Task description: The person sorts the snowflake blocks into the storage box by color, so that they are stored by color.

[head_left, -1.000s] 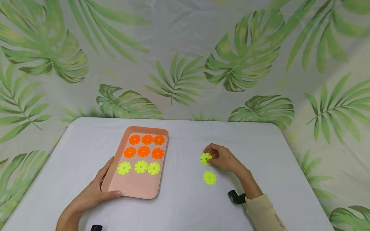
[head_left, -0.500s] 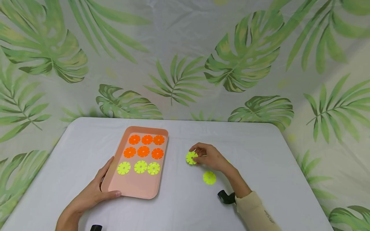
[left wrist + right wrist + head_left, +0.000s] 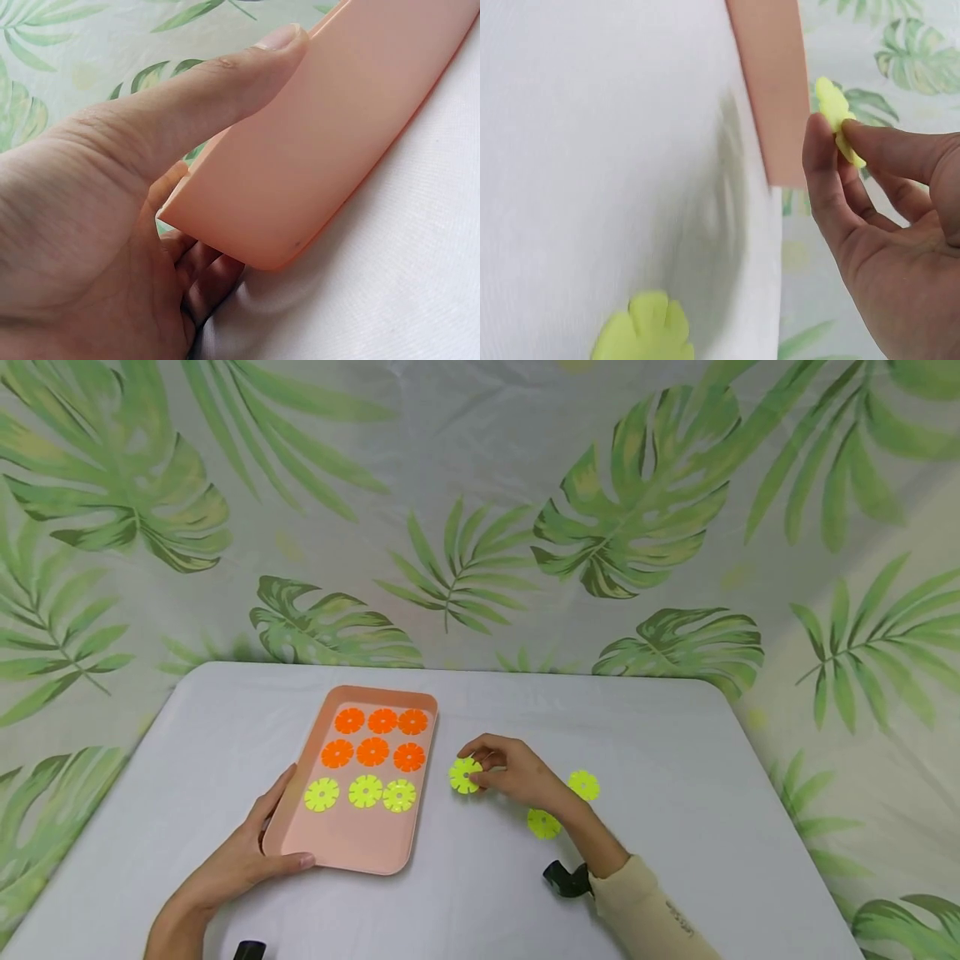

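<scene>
My right hand (image 3: 521,774) pinches a yellow-green notched plastic disc (image 3: 460,777) between thumb and fingertips, above the table just right of the pink tray (image 3: 352,847). In the right wrist view this disc (image 3: 829,101) is seen nearly edge-on. My left hand (image 3: 232,868) grips the tray's near left corner. Its thumb lies along the near rim and its fingers are at the left side, as the left wrist view shows. Inside the tray, several orange discs (image 3: 372,752) lie in two rows. Nearer to me come three yellow-green discs (image 3: 365,792).
Two more yellow-green discs lie on the white table (image 3: 480,893): one loose disc (image 3: 583,785) beyond the right forearm, another disc (image 3: 543,824) partly under it. A black wrist device (image 3: 566,880) sits at the right wrist. Leaf-patterned cloth (image 3: 465,527) hangs behind the table.
My right hand has moved left toward the tray with the pinched disc. The far loose disc on the table has come into view from behind the hand. The left hand and tray stay put.
</scene>
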### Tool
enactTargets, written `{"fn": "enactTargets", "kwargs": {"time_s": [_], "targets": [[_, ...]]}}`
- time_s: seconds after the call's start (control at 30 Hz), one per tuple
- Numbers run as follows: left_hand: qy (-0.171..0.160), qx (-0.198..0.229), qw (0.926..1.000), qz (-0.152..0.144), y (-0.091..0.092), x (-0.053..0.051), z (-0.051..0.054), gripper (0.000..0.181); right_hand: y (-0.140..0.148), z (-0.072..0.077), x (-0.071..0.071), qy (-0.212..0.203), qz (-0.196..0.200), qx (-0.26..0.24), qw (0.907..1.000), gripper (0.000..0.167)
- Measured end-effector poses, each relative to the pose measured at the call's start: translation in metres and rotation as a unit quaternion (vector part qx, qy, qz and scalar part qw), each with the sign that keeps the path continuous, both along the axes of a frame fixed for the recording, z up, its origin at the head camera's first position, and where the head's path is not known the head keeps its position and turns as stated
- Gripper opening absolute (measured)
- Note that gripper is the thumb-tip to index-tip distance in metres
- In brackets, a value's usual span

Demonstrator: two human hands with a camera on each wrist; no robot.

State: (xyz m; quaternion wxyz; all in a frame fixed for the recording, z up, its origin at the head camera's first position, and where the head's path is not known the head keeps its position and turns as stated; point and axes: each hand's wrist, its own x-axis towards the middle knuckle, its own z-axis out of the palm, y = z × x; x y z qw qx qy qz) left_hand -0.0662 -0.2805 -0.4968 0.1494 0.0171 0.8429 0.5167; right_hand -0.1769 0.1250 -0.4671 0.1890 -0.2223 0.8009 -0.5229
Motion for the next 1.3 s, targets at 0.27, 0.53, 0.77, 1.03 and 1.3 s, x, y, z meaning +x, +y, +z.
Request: {"fn": "enactTargets", "kwargs": {"time_s": [0.27,0.53,0.77,1.03,1.3], "targets": [[-0.004,0.008,1.0,-0.001,0.001,-0.001,0.001,0.117,-0.019,0.007,0.008,-0.011,0.024,0.0,0.9996,0.03],[-0.007,0.005,1.0,0.0,0.002,0.0,0.001,0.118,-0.034,0.006,0.011,-0.014,0.043,0.005,0.999,0.03],[-0.01,0.007,0.9999,0.001,0.002,-0.001,0.002,0.118,-0.05,0.008,0.016,-0.019,0.053,0.012,0.9983,0.03],[-0.009,0.001,1.0,-0.004,-0.001,0.003,0.001,0.118,-0.074,0.008,0.028,-0.021,0.072,0.025,0.9968,0.029],[-0.007,0.006,1.0,-0.004,0.0,-0.001,0.0,0.118,-0.087,0.012,0.029,0.014,0.073,0.043,0.9963,0.029]]}}
